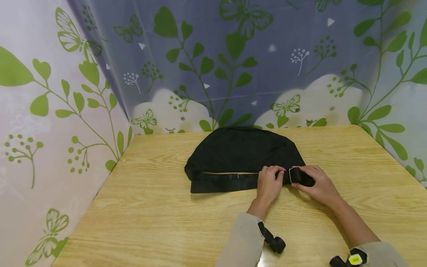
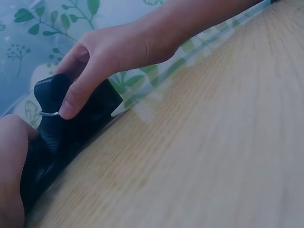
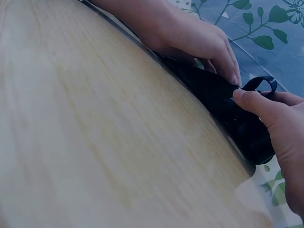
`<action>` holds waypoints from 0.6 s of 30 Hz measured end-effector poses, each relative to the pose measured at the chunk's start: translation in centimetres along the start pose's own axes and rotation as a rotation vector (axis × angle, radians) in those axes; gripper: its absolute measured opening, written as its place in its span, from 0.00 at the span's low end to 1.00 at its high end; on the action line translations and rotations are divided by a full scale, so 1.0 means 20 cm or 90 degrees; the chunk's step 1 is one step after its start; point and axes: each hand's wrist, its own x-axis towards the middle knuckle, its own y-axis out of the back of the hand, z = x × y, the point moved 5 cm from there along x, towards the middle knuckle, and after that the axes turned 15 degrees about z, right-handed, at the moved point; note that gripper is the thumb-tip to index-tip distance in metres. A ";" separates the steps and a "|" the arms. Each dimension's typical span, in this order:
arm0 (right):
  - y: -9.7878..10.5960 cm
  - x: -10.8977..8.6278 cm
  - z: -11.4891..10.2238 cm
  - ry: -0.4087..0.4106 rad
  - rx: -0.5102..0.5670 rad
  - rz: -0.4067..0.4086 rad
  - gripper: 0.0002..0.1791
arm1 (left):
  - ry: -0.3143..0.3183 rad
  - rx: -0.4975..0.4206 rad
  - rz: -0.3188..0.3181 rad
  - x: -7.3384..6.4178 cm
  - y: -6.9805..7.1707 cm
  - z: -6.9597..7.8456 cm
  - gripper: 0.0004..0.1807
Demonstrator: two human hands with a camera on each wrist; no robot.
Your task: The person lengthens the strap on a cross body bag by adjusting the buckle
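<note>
You're wearing a yellow label (image 1: 355, 259) at four o'clock, on your black wristband (image 1: 364, 256); its marks are showing too small to read.

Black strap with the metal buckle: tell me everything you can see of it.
The black strap is a flat band that looks like fabric, lying along the near side of a larger black item on the table. A silver-coloured buckle sits toward its right end, where it bends into a loop. The right hand pinches it at the buckle; the left hand grips it just beside.
</note>
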 end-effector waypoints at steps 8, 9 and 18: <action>0.00 0.00 0.00 -0.025 -0.001 0.004 0.31 | 0.044 0.060 0.017 -0.01 0.01 -0.03 0.06; 0.00 0.00 0.00 -0.024 -0.001 0.004 0.31 | 0.047 0.057 0.016 -0.01 0.01 -0.03 0.06; 0.01 0.00 -0.02 -0.015 -0.002 0.001 0.32 | 0.046 -0.010 0.000 -0.01 0.00 -0.02 0.06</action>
